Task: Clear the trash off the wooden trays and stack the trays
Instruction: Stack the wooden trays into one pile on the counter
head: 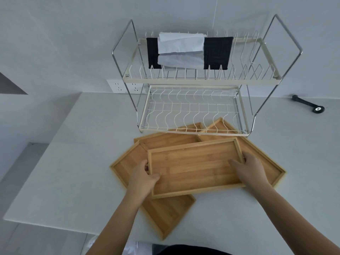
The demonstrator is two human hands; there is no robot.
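Gripping top tray [195,166], both hands (rack [193,111] crowds behind).

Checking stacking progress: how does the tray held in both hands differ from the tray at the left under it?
The held tray lies on top, gripped by the left hand and right hand; the left tray lies beneath on the table, untouched. The held one sits nearly square to the viewer; the left one is angled. Both are empty wood.

A two-tier wire dish rack [195,107] holds black cloths [218,52] and white paper [181,43]; nearby lies a black tool [309,104].
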